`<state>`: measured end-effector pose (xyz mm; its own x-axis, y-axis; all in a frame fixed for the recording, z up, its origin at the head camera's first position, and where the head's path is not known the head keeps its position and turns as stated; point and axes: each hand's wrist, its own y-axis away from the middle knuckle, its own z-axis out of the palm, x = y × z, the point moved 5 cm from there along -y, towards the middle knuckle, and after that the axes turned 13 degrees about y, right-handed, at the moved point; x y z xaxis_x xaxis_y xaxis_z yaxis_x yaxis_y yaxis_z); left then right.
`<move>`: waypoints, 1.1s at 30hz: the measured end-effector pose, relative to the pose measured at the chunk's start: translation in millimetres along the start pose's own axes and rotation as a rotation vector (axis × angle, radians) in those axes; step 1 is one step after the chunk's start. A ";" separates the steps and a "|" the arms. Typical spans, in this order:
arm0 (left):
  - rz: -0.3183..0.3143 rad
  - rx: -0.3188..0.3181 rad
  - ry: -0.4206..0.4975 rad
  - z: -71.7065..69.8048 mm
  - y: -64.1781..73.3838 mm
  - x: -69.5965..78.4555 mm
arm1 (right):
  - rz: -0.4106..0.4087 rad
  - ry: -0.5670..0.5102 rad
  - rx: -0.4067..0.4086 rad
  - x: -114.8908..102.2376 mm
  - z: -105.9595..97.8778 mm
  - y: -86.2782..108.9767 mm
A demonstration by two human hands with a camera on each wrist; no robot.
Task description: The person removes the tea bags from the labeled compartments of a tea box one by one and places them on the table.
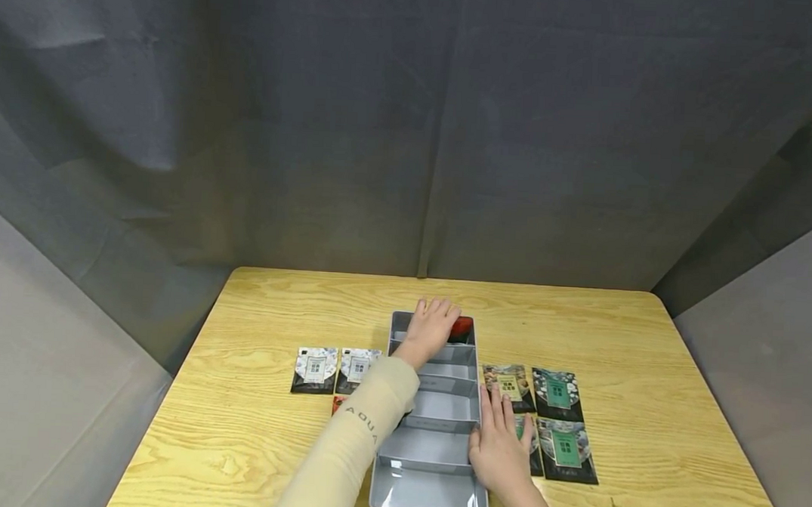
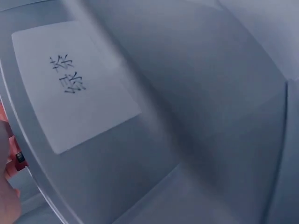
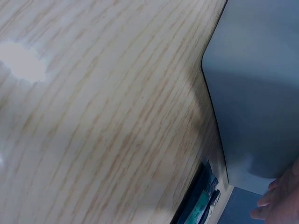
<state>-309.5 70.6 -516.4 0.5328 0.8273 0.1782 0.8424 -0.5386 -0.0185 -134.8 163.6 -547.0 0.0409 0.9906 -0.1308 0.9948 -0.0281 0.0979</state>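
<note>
A long grey divided tray (image 1: pixel 430 487) lies lengthwise on the table. My left hand (image 1: pixel 430 332) reaches into its farthest compartment, fingers bent over a red tea packet (image 1: pixel 461 328), part of which they hide. In the left wrist view, fingers (image 2: pixel 8 200) show at the left edge beside red packaging. A divider there carries a white label (image 2: pixel 74 88) with Chinese characters. My right hand (image 1: pixel 502 450) lies with straight fingers along the tray's right wall, partly covering a green-labelled packet (image 1: pixel 533 450). In the right wrist view, its fingers (image 3: pixel 280 200) touch the tray.
Left of the tray lie two white-and-black packets (image 1: pixel 315 370), with a red packet (image 1: pixel 337 404) mostly behind my sleeve (image 1: pixel 357 433). On the right are a brownish packet (image 1: pixel 509 386) and further green-labelled packets (image 1: pixel 566 449). A dark curtain (image 1: pixel 438 134) stands behind the table.
</note>
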 end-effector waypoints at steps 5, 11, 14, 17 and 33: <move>-0.017 -0.035 -0.012 7.7 1.9 -1.1 | 0.003 -0.009 -0.012 0.4 0.1 -0.1; -0.023 -0.010 -0.035 12.1 2.5 -2.2 | 0.002 -0.006 -0.013 0.8 1.1 -0.5; -0.018 0.011 -0.033 11.6 2.4 -2.4 | 0.003 -0.005 -0.011 0.7 1.2 -0.8; -0.010 0.032 -0.038 9.7 2.5 -2.3 | 0.005 -0.013 -0.013 0.6 0.9 -1.1; 0.007 0.266 -0.038 -38.2 2.4 -2.9 | 0.006 -0.018 -0.011 1.3 -1.0 -0.9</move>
<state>-312.0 60.8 -479.4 0.5375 0.8315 0.1405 0.8273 -0.4877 -0.2788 -135.7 165.1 -546.3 0.0484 0.9878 -0.1483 0.9935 -0.0322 0.1095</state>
